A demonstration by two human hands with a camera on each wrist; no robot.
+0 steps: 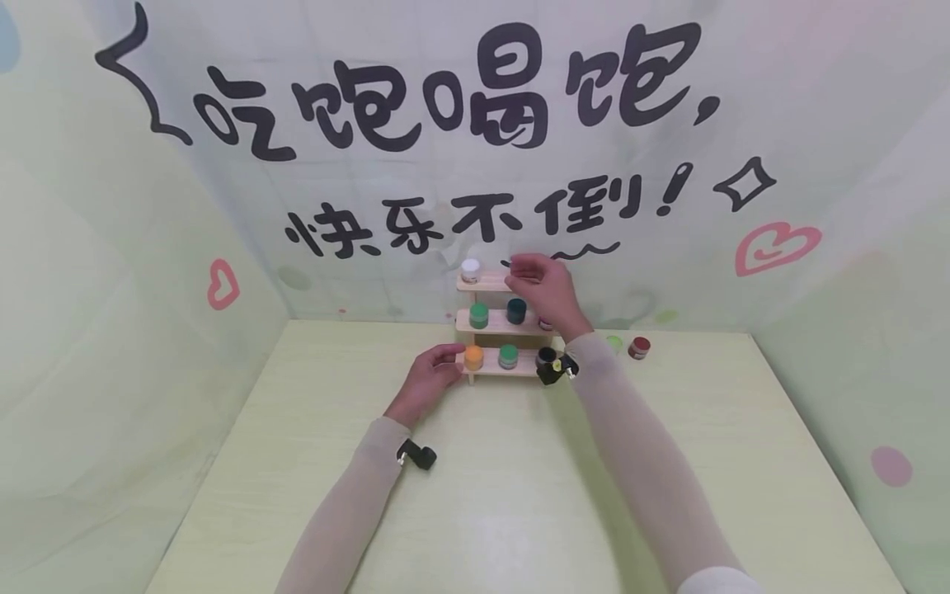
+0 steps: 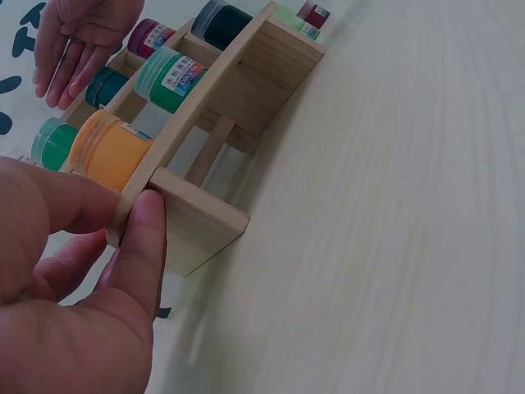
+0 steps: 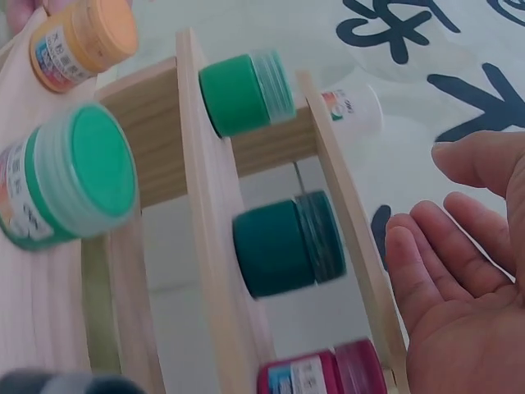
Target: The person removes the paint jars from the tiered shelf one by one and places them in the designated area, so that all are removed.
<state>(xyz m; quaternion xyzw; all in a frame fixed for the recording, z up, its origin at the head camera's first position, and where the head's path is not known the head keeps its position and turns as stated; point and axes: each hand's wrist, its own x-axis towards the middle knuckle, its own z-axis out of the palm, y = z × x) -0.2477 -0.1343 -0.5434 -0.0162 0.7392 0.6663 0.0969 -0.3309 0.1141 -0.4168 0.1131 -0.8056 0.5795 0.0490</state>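
- Left hand pinches the left end of the wooden rack at its bottom tier, just beside the orange jar.
- Rightward on that tier stand a lower green jar and a black jar.
- Middle tier: upper green jar, teal jar, magenta jar.
- Right hand, relaxed, visibly holding nothing, is nearer the top tier, right of the white jar; contact unclear.
- The rack's long axis runs left to right.
- Right of it, near the back of the desk: light-green jar, red jar.

Pale table, 3-tier wooden rack on it, light-green jar, red jar beside it
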